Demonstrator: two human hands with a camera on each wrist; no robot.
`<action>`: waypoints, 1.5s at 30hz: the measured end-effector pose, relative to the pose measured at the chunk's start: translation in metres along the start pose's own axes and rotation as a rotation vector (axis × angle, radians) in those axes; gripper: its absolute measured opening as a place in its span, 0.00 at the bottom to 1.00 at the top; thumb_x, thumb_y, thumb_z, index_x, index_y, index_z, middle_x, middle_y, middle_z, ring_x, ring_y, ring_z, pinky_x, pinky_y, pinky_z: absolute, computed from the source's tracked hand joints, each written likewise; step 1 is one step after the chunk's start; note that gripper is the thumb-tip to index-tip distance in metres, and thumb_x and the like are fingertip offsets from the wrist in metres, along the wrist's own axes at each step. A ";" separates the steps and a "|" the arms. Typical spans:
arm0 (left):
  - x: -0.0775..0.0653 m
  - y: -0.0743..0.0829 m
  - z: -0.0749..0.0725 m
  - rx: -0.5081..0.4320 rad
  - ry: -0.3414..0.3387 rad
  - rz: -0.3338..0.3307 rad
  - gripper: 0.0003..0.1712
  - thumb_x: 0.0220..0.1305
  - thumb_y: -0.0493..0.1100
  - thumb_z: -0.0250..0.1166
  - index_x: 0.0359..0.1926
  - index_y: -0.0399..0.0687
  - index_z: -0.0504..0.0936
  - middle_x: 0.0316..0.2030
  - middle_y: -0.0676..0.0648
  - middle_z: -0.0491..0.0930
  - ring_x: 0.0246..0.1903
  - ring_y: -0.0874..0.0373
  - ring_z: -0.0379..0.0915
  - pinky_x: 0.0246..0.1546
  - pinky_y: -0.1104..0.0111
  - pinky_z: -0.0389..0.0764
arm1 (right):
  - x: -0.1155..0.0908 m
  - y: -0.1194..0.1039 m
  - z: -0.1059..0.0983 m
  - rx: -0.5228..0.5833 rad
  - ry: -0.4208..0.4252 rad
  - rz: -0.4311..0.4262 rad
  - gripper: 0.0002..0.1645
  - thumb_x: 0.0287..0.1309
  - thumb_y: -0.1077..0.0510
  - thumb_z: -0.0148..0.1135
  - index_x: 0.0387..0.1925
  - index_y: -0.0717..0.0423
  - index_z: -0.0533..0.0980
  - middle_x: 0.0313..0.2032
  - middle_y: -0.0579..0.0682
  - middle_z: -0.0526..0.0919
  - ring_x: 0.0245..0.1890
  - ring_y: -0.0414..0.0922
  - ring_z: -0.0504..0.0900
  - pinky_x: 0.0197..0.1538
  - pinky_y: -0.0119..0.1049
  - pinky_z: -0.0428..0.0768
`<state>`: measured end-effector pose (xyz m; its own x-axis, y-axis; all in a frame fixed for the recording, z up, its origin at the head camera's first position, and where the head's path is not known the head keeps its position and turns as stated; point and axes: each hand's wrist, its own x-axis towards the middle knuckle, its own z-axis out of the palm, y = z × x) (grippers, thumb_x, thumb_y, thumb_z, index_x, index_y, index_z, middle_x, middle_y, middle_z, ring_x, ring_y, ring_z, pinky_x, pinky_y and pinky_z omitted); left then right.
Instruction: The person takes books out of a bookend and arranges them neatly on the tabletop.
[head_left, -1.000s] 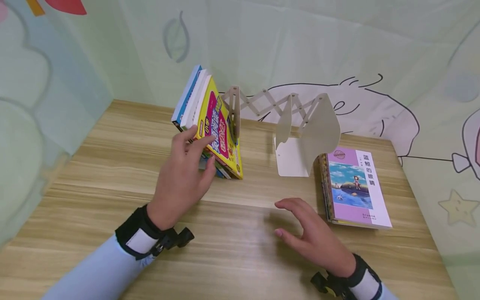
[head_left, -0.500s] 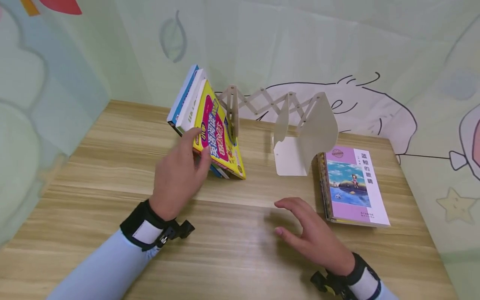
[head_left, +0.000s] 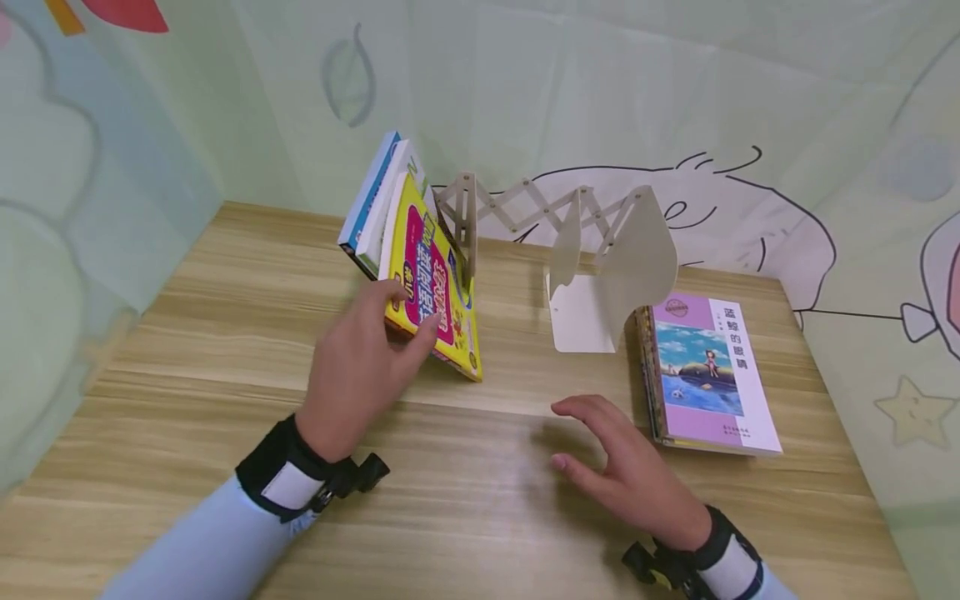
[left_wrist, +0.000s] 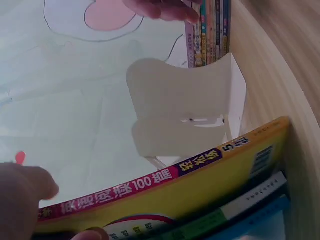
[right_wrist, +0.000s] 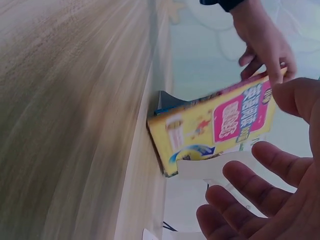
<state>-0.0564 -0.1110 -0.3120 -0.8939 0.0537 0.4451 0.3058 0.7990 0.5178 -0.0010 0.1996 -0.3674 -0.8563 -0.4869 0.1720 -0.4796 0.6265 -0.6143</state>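
Observation:
My left hand [head_left: 358, 367] pinches a yellow book [head_left: 429, 275] with a pink title panel between thumb and fingers, near its upper spine corner. The book tilts and stands forward of a white book [head_left: 381, 218] and a blue book [head_left: 367, 193], which lean behind it against the left plate of a beige folding book rack [head_left: 641, 250]. In the left wrist view the pink-and-orange spine [left_wrist: 150, 179] shows, with the thumb beside it. My right hand [head_left: 633, 467] hovers over the table with fingers spread and nothing in it; the right wrist view shows its loosely bent fingers [right_wrist: 250, 182].
A pile of books topped by a purple-and-white one [head_left: 701, 375] lies to the right of the rack. The rack's accordion arms run along the back near a printed curtain [head_left: 525, 92]. Under everything is a wood-grain table [head_left: 465, 500].
My left hand has closed on the yellow book and drawn it toward me and down, away from the white and blue books. The right hand has stayed in place.

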 end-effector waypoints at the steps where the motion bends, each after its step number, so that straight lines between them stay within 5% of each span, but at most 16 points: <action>1: -0.003 0.002 -0.002 0.004 0.009 0.011 0.27 0.65 0.49 0.68 0.55 0.35 0.73 0.44 0.38 0.83 0.29 0.53 0.85 0.22 0.68 0.83 | 0.000 0.000 0.000 0.001 -0.001 0.000 0.33 0.61 0.51 0.69 0.66 0.40 0.68 0.61 0.38 0.74 0.62 0.40 0.73 0.64 0.45 0.76; 12: -0.026 0.020 -0.029 -0.016 0.128 0.276 0.16 0.62 0.36 0.64 0.51 0.36 0.75 0.34 0.42 0.81 0.23 0.60 0.80 0.17 0.75 0.78 | 0.000 0.002 -0.001 -0.015 0.015 -0.006 0.34 0.61 0.50 0.70 0.66 0.44 0.69 0.61 0.39 0.74 0.62 0.41 0.73 0.64 0.44 0.76; 16: -0.032 0.023 -0.036 -0.101 0.136 0.339 0.17 0.62 0.35 0.63 0.51 0.36 0.74 0.35 0.42 0.80 0.25 0.60 0.81 0.18 0.74 0.80 | 0.001 0.003 -0.002 0.019 0.036 0.021 0.35 0.60 0.52 0.70 0.66 0.47 0.68 0.62 0.42 0.74 0.62 0.42 0.73 0.62 0.46 0.77; 20: -0.033 0.024 -0.039 -0.274 0.049 0.347 0.18 0.66 0.33 0.62 0.55 0.37 0.71 0.42 0.41 0.80 0.33 0.58 0.84 0.27 0.74 0.85 | 0.005 0.005 -0.002 0.118 0.062 0.075 0.36 0.62 0.54 0.69 0.68 0.47 0.65 0.63 0.46 0.74 0.62 0.43 0.74 0.61 0.43 0.79; 25: -0.035 0.026 -0.039 -0.528 -0.166 0.281 0.20 0.68 0.30 0.60 0.58 0.42 0.69 0.47 0.41 0.80 0.38 0.58 0.84 0.33 0.73 0.86 | 0.007 0.006 -0.002 0.248 0.080 0.077 0.37 0.66 0.61 0.63 0.72 0.46 0.61 0.64 0.49 0.73 0.62 0.45 0.74 0.61 0.41 0.79; 30: -0.039 0.028 -0.036 -0.717 -0.401 0.123 0.16 0.72 0.34 0.58 0.57 0.52 0.69 0.50 0.41 0.80 0.40 0.59 0.85 0.31 0.69 0.87 | 0.003 0.002 -0.005 0.398 0.027 0.105 0.32 0.70 0.62 0.57 0.71 0.45 0.62 0.60 0.46 0.77 0.54 0.44 0.79 0.56 0.37 0.82; 40: -0.032 0.023 -0.017 -0.688 -0.581 -0.101 0.21 0.75 0.46 0.56 0.65 0.60 0.64 0.56 0.43 0.77 0.44 0.58 0.84 0.36 0.69 0.87 | -0.003 0.007 -0.005 0.552 0.042 0.182 0.15 0.69 0.64 0.58 0.55 0.59 0.72 0.45 0.54 0.87 0.39 0.46 0.88 0.41 0.40 0.87; 45: -0.029 0.019 -0.009 -0.582 -0.625 -0.119 0.35 0.72 0.49 0.61 0.74 0.58 0.56 0.66 0.46 0.63 0.53 0.53 0.79 0.42 0.69 0.86 | -0.003 0.013 -0.003 0.563 0.007 0.260 0.15 0.68 0.62 0.59 0.54 0.62 0.72 0.45 0.57 0.87 0.40 0.46 0.88 0.43 0.39 0.87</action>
<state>-0.0218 -0.1027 -0.3082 -0.8949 0.4451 -0.0313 0.1651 0.3956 0.9035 -0.0057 0.2113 -0.3733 -0.9336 -0.3567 -0.0342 -0.0822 0.3060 -0.9485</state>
